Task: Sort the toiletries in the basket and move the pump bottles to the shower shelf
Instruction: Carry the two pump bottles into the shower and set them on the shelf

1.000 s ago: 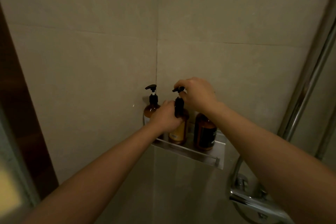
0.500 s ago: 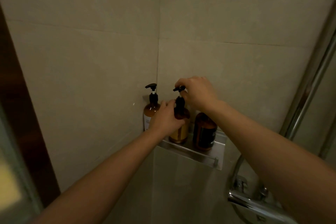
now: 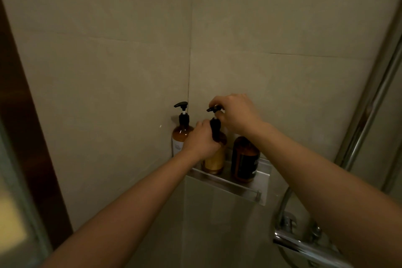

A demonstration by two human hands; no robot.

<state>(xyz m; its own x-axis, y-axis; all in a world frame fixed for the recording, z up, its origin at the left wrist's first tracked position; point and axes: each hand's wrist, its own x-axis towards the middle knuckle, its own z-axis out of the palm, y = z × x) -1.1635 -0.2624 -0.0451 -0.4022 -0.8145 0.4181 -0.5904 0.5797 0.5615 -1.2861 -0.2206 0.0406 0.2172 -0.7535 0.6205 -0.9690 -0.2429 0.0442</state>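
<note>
three pump bottles on the shelf, the middle one in your hands

your landmark is the shower shelf [image 3: 245, 184], the metal ledge fixed in the tiled corner. three pump bottles stand on it, all upright. the left bottle [image 3: 181, 135] sits at the corner end of the shelf, untouched, with its nozzle pointing left. the dark bottle [image 3: 245, 159] stands at the shelf's right end, its pump hidden behind your right wrist. between them, on the shelf, is the middle bottle [image 3: 214, 161], amber and yellowish low down.

your left hand [image 3: 201, 141] is curled around the neck and shoulder of that middle bottle, clamped on it. your right hand [image 3: 236, 113] is above it, fingers closed on the pump head [image 3: 214, 108], pinching it from above. it looks like you are turning or setting the nozzle, though the dim light does not settle which.

as for progress, the moving part seems nearly done: all three bottles in view are on the shelf. the basket is out of view, so you cannot tell here whether more bottles or any sorting remain.
</note>
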